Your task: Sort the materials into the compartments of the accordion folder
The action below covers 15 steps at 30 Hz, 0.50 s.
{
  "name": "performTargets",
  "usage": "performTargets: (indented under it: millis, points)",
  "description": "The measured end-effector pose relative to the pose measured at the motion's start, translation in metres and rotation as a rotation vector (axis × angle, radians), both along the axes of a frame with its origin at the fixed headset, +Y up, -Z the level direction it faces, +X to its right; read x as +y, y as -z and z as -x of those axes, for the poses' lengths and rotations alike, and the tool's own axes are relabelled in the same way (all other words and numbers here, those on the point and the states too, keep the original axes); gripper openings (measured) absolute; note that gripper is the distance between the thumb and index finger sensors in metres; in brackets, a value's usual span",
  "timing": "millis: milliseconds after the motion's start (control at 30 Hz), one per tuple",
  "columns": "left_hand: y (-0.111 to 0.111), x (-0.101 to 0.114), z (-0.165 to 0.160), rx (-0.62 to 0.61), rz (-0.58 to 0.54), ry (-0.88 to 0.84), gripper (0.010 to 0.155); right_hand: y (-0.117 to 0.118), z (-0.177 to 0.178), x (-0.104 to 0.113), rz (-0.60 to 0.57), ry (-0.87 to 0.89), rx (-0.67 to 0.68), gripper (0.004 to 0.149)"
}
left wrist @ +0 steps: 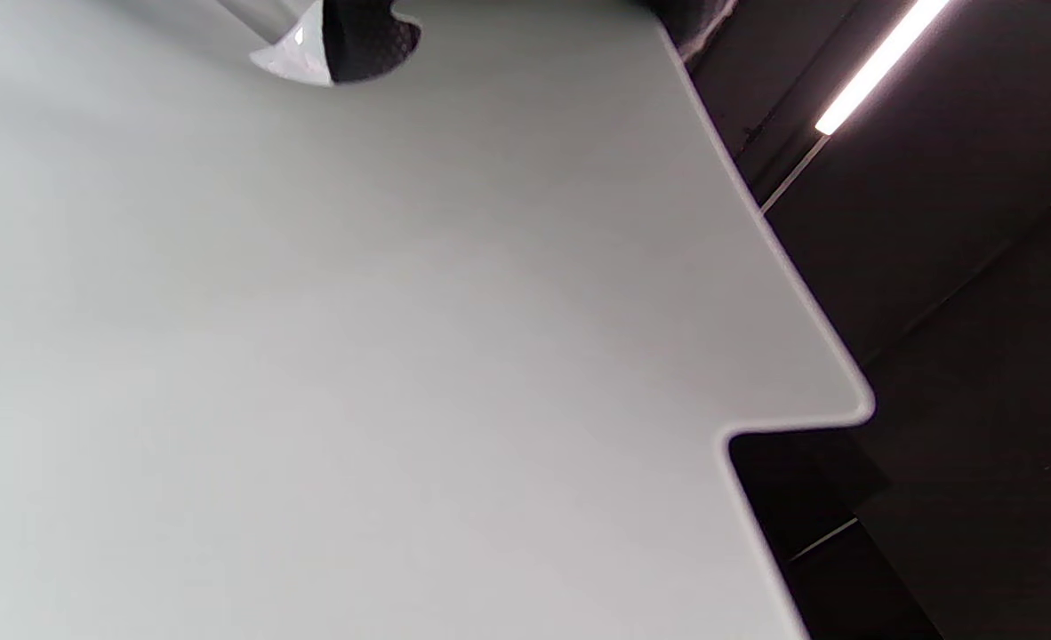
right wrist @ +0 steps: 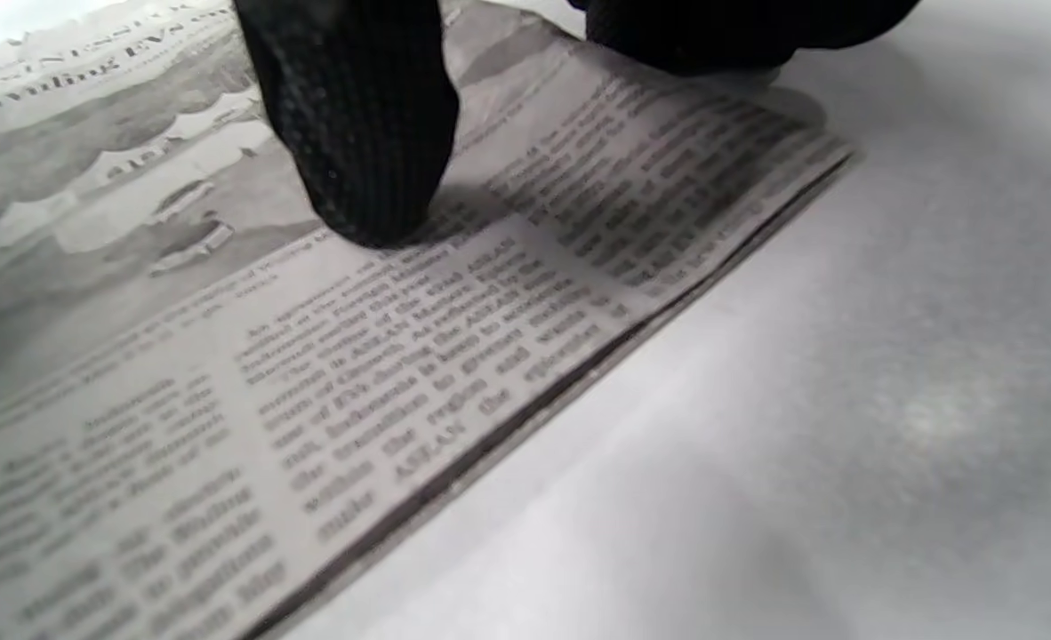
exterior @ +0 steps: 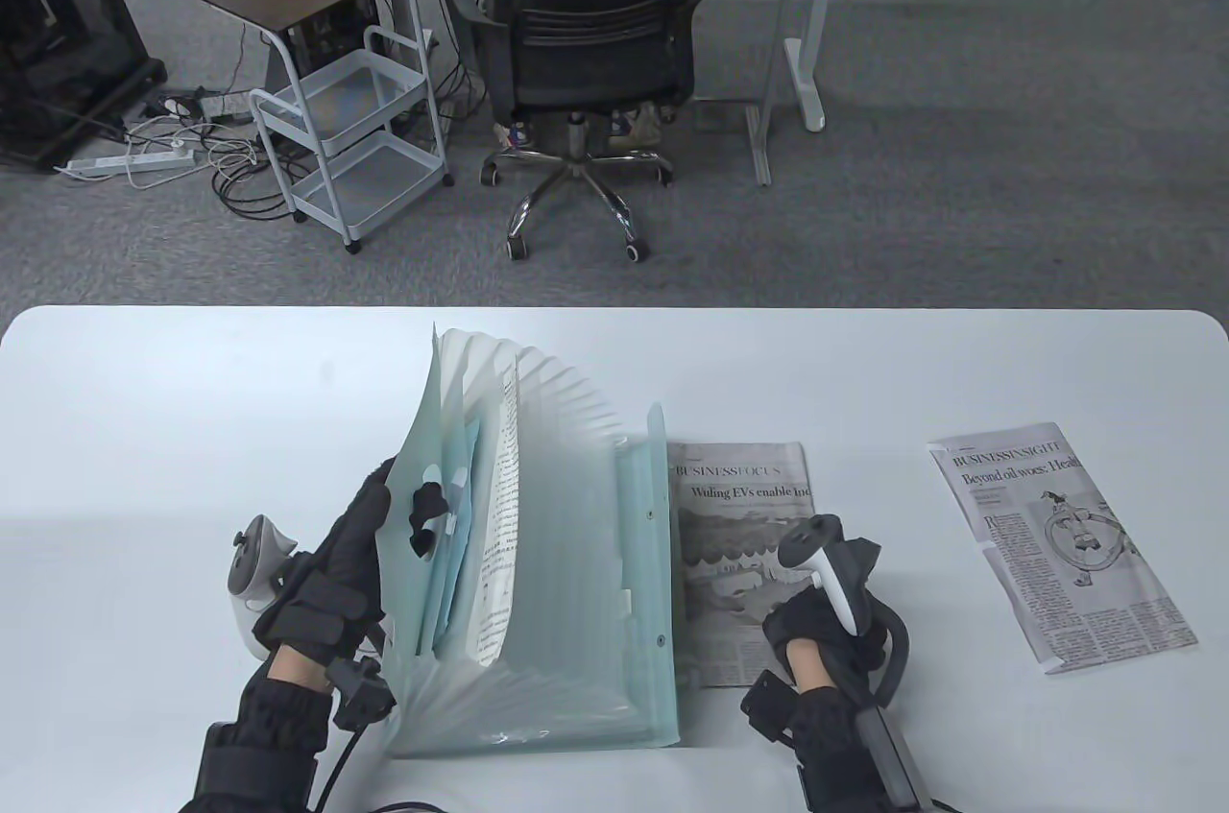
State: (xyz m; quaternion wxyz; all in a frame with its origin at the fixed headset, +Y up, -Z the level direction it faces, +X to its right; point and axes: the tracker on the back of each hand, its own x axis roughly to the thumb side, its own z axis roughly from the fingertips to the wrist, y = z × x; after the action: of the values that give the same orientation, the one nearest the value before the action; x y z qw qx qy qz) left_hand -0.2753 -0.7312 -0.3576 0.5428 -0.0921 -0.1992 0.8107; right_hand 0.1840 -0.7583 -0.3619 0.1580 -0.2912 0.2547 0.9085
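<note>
The pale green accordion folder (exterior: 576, 563) stands fanned open left of the table's middle. A printed sheet (exterior: 501, 525) and bluish sheets (exterior: 459, 554) stand in its left compartments. My left hand (exterior: 384, 525) grips the folder's left cover, its fingers curled over the edge and showing through the plastic. In the left wrist view only one fingertip (left wrist: 367, 37) shows. A folded newspaper (exterior: 734, 506) lies flat against the folder's right side. My right hand (exterior: 816, 626) rests on its lower right part. One fingertip (right wrist: 361, 178) presses the page, and the thumb (right wrist: 712, 40) sits at the paper's edge.
A second folded newspaper (exterior: 1061, 544) lies flat toward the right end of the white table (exterior: 144, 429). Beyond the far edge are an office chair (exterior: 586, 45) and a white trolley (exterior: 350, 131) on grey carpet.
</note>
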Motion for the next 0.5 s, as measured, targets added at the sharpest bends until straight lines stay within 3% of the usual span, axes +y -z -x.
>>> performTargets:
  millis: [167,500]
  points:
    - [-0.0001,-0.0002,-0.0003,0.000,0.000,0.002,0.071,0.0032,-0.0067,-0.0024,0.030,0.059,-0.024,0.094]
    - [-0.0001,-0.0005,-0.0003,-0.001,0.000,0.004,0.070,-0.0034,-0.0098,-0.0039,-0.022,0.036,0.018,0.085]
